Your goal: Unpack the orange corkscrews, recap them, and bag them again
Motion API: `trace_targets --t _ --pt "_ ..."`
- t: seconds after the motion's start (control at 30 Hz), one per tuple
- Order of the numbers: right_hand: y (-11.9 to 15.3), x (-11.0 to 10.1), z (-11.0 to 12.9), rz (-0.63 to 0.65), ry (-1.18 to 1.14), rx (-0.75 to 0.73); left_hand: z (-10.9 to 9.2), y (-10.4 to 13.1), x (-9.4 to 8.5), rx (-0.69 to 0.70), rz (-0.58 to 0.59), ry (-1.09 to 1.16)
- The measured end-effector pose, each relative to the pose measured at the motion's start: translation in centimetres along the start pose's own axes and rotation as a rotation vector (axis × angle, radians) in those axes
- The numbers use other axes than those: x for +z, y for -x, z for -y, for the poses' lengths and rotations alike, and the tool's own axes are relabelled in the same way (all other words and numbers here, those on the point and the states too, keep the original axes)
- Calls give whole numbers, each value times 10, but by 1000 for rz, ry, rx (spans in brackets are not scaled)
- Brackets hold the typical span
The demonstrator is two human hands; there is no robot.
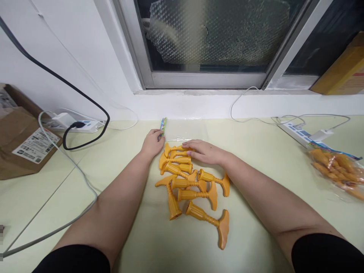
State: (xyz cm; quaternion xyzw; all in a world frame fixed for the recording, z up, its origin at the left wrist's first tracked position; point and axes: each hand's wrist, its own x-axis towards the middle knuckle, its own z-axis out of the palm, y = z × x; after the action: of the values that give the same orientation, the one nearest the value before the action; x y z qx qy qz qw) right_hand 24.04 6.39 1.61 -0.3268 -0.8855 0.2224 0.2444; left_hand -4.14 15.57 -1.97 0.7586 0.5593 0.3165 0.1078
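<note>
The T-handled pieces [182, 183] are orange, the table [256, 149] pale yellow-green

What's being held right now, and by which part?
The left hand is at the coloured edge of the clear bag; the right hand is at the farthest yellow tools. Whether either grips cannot be told.

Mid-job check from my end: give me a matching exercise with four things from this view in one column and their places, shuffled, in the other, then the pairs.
Things
1. Left hand
2. Right hand
3. Filled plastic bag
4. Brown box

Places
A. Beside the right-side power strip
B. At the far end of the pile of yellow T-handled pieces
C. At the picture's left side, its white label showing
D. At the colourful strip of the flat clear bag

Pairs: 1-D, 2-B, 3-A, 4-C
</note>
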Motion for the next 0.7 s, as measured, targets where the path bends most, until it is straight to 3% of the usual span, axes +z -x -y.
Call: trace_targets --t 0.2,0.43,0.53,0.7 --pt "0 1 1 -17 -1 -37 1 0 0 41 -1 15" --pt "5 2 -1 -19 -65 31 -4 2 -5 41 -46 -23" --pt "10 -1 -12 -110 -32 33 -7 7 -14 -49 -49 -87" --pt "27 -16 -38 -371 201 26 -8 18 -33 -299 -20 -222"
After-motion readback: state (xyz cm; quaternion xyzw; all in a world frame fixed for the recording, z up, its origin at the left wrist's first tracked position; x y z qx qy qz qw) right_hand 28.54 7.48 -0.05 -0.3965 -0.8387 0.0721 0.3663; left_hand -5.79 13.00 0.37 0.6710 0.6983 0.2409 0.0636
